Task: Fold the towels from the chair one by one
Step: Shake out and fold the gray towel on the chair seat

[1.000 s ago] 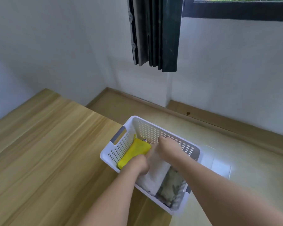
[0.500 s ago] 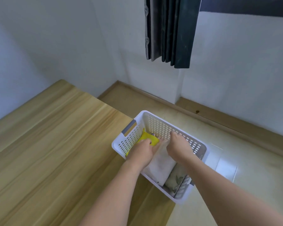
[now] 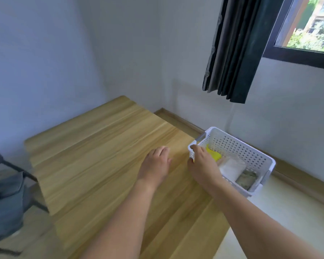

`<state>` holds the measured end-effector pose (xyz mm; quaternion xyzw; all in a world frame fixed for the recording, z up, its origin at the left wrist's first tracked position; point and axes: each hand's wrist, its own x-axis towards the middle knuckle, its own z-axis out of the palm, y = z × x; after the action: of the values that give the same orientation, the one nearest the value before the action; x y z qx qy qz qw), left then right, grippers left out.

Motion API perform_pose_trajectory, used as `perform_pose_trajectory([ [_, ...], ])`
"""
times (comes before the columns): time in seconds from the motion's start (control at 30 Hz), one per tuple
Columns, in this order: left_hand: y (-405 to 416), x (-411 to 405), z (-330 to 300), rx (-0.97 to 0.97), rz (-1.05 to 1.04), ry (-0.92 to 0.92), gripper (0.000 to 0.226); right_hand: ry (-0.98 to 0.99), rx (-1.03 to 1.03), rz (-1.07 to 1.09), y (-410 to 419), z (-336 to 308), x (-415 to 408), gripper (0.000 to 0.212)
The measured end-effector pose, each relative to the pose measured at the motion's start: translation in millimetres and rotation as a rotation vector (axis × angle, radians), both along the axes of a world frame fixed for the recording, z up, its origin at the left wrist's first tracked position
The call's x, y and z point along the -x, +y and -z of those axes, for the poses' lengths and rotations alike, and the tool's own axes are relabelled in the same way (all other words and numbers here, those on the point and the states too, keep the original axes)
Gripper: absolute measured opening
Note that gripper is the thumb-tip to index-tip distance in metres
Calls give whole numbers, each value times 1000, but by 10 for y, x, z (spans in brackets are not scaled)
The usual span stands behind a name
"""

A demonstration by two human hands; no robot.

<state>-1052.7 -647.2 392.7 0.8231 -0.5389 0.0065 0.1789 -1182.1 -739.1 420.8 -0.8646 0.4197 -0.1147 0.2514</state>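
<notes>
A white perforated basket [image 3: 238, 146] sits at the worktop's [image 3: 101, 165] far right edge. Inside it lie three folded towels side by side: a yellow towel [image 3: 214, 155] nearest the basket's left end, a white towel [image 3: 232, 168] in the middle, and a grey patterned towel [image 3: 246, 179] at the right end. The right hand [image 3: 202, 163] grips the basket's near-left rim, fingers curled over it. The left hand [image 3: 155, 165] hovers relaxed over the worktop, just left of the basket, grasping nothing. A chair [image 3: 6, 199] with grey cloth stands well left of the basket.
</notes>
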Motion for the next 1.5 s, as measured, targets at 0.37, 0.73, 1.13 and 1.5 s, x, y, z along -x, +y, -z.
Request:
perform_pose_trajectory([
  [0.37, 2279, -1154, -575, 38, -87, -17, 44, -78, 60, -44, 2047, -632, -909, 48],
  [0.73, 3842, -2256, -582, 151, -173, 80, 44, -40, 23, -126, 3585, -683, -2053, 46],
  [1.13, 5438, -4061, -483, 103, -221, 161, 40, -15, -73, -74, 4806, -679, -3671, 48],
  [1.5, 6675, -5815, -88, 48, -302, 167, 28, -21, -139, -256, 5947, -389, -5616, 48],
])
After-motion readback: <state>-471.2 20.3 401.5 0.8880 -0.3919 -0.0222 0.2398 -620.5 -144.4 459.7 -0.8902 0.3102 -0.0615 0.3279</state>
